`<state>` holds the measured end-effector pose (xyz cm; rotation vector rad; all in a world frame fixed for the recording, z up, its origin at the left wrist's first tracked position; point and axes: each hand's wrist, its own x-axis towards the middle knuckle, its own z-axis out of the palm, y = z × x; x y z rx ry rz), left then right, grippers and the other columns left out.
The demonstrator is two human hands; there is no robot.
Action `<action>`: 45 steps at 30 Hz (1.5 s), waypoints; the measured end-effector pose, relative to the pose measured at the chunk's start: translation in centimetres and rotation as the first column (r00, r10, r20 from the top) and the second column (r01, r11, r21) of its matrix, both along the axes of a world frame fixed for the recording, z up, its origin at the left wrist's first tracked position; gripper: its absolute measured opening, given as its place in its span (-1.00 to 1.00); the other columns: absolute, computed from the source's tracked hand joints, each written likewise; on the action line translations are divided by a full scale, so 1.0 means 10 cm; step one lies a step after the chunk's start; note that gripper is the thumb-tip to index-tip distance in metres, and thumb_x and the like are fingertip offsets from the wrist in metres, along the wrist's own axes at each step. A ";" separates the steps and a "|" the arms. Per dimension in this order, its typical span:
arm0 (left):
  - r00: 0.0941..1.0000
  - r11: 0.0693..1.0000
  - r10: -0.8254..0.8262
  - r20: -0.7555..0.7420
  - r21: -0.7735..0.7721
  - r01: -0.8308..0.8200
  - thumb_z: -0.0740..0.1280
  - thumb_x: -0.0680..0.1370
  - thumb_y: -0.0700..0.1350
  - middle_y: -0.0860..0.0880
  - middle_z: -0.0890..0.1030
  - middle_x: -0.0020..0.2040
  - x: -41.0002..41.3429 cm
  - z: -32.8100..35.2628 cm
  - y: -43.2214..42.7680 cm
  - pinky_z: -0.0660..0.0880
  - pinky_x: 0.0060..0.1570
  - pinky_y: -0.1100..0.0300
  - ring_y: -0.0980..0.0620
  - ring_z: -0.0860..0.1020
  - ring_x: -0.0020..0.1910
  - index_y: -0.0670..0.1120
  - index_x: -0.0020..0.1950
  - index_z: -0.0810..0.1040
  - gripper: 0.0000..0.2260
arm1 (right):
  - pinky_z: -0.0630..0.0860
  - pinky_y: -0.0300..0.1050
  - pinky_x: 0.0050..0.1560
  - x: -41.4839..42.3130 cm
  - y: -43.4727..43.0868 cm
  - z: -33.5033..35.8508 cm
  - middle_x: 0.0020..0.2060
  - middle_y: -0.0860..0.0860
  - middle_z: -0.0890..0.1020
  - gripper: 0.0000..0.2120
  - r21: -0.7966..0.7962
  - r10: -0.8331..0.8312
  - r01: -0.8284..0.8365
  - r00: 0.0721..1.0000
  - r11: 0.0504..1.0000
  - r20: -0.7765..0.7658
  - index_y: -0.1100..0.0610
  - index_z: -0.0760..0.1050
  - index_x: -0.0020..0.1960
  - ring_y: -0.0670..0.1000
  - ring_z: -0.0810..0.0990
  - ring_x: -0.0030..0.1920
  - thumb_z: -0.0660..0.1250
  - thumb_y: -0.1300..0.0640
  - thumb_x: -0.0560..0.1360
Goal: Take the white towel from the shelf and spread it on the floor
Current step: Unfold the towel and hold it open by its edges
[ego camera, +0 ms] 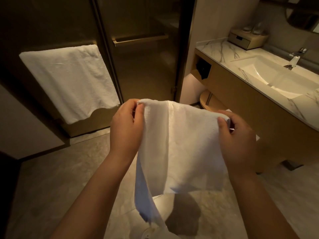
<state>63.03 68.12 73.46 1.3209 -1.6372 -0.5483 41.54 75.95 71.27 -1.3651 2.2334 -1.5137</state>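
Our left hand (126,125) and right hand (236,135) pinch the soft white terry towel (181,144), whose fold under the left hand could land bunched.

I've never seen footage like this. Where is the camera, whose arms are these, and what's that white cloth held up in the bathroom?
There is no machine here. These are a person's two bare arms, filmed by one wide-angle camera worn on their head, looking forward and down.

The left hand pinches one top corner of a white towel, and the right hand pinches the other. The towel hangs between them above the floor, still partly folded and not yet spread out.

Behind it, a second towel hangs on a glass door. On the right is a marble counter with a sink and a tap.
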 end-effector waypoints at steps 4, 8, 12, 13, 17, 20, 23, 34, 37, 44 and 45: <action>0.996 0.997 -0.056 0.064 -0.046 0.058 0.16 0.62 -0.04 0.12 0.55 -0.10 -0.03 0.03 0.02 0.38 -0.22 0.54 0.25 0.50 -0.14 0.02 0.03 0.51 -0.85 | 0.54 0.02 0.07 -0.09 0.04 0.01 0.12 0.01 0.61 -0.75 0.064 -0.009 0.011 0.999 0.998 -0.034 0.05 0.51 0.22 -0.03 0.54 0.01 0.24 0.09 0.55; 0.980 0.985 -0.147 0.130 -0.068 0.157 0.18 0.61 -0.09 0.07 0.56 -0.08 -0.08 0.04 0.07 0.41 -0.20 0.49 0.20 0.52 -0.13 -0.03 0.04 0.52 -0.86 | 0.56 -0.05 0.06 -0.04 -0.01 0.03 0.11 0.03 0.60 -0.74 0.089 0.050 -0.044 0.997 0.995 -0.064 0.09 0.52 0.21 -0.06 0.54 0.02 0.30 0.14 0.52; 0.954 0.966 -0.229 0.194 -0.076 0.247 0.18 0.60 -0.07 0.08 0.55 -0.09 -0.15 0.05 0.13 0.38 -0.20 0.45 0.17 0.49 -0.16 -0.03 0.02 0.52 -0.86 | 0.43 -0.38 -0.03 0.16 -0.04 0.09 0.05 -0.15 0.56 -0.72 0.052 0.272 -0.269 0.960 0.962 -0.068 -0.06 0.49 0.20 -0.21 0.51 0.02 0.29 -0.01 0.49; 0.942 0.958 -0.253 0.222 -0.079 0.276 0.17 0.59 -0.06 0.09 0.53 -0.09 -0.17 0.06 0.15 0.38 -0.18 0.44 0.18 0.48 -0.15 -0.03 0.02 0.52 -0.85 | 0.43 -0.36 -0.02 0.22 -0.04 0.10 0.06 -0.19 0.55 -0.71 0.043 0.321 -0.319 0.945 0.947 -0.053 -0.09 0.48 0.19 -0.22 0.51 0.03 0.27 -0.06 0.48; 0.924 0.943 -0.290 0.250 -0.089 0.320 0.11 0.53 0.12 0.09 0.50 -0.08 -0.22 0.09 0.20 0.36 -0.19 0.47 0.19 0.46 -0.14 -0.07 0.04 0.53 -0.66 | 0.48 -0.31 -0.01 0.44 -0.07 0.12 -0.05 -0.30 0.56 -0.78 -0.020 0.443 -0.443 0.896 0.896 -0.019 -0.18 0.47 0.10 -0.22 0.53 0.02 0.27 -0.11 0.46; 0.913 0.939 -0.300 0.277 -0.081 0.334 0.11 0.53 0.11 0.05 0.53 -0.06 -0.17 0.13 0.17 0.34 -0.18 0.49 0.19 0.46 -0.12 -0.08 0.05 0.54 -0.66 | 0.47 -0.42 -0.05 0.54 -0.12 0.11 -0.04 -0.35 0.54 -0.79 -0.073 0.435 -0.431 0.900 0.899 0.039 -0.19 0.47 0.09 -0.25 0.53 0.02 0.28 -0.11 0.46; 0.900 0.930 -0.312 0.305 -0.098 0.356 0.23 0.57 -0.05 0.07 0.53 -0.06 -0.13 0.13 0.17 0.38 -0.16 0.43 0.17 0.47 -0.12 -0.06 0.04 0.54 -0.85 | 0.48 -0.42 -0.02 0.58 -0.18 0.11 -0.03 -0.30 0.57 -0.78 -0.083 0.471 -0.465 0.881 0.881 0.057 -0.15 0.49 0.11 -0.25 0.53 0.02 0.30 -0.08 0.47; 0.950 0.953 -0.302 0.084 -0.004 0.303 0.21 0.57 0.08 0.19 0.54 -0.12 -0.05 -0.06 0.17 0.52 -0.22 0.31 0.21 0.52 -0.11 0.07 0.02 0.50 -0.85 | 0.54 -0.36 -0.15 0.68 -0.18 0.18 -0.15 -0.20 0.60 -0.86 -0.102 0.469 -0.459 0.875 0.883 0.123 -0.04 0.53 0.00 -0.20 0.58 -0.11 0.30 -0.04 0.48; 0.937 0.935 -0.350 0.009 0.060 0.349 0.22 0.56 0.07 0.19 0.56 -0.14 -0.04 -0.11 0.19 0.52 -0.21 0.31 0.20 0.52 -0.12 0.11 0.00 0.52 -0.89 | 0.57 -0.31 -0.14 0.63 -0.15 0.25 -0.13 -0.17 0.60 -0.83 -0.125 0.442 -0.427 0.888 0.895 0.126 0.00 0.52 0.00 -0.18 0.59 -0.11 0.29 -0.05 0.47; 0.915 0.916 -0.400 -0.046 -0.035 0.399 0.20 0.57 0.03 0.18 0.53 -0.15 -0.19 0.00 0.19 0.52 -0.17 0.31 0.20 0.51 -0.08 0.09 -0.04 0.49 -0.90 | 0.54 -0.35 -0.12 0.54 -0.11 0.40 -0.08 -0.16 0.60 -0.76 -0.171 0.430 -0.419 0.902 0.892 0.032 -0.03 0.51 0.05 -0.14 0.57 -0.06 0.25 -0.12 0.48; 0.913 0.913 -0.407 -0.032 -0.036 0.406 0.20 0.56 0.03 0.20 0.52 -0.15 -0.21 -0.01 0.19 0.51 -0.17 0.30 0.21 0.50 -0.08 0.10 -0.04 0.48 -0.90 | 0.54 -0.35 -0.12 0.52 -0.11 0.41 -0.09 -0.14 0.60 -0.77 -0.167 0.416 -0.410 0.910 0.897 0.000 -0.03 0.52 0.05 -0.14 0.57 -0.06 0.24 -0.11 0.49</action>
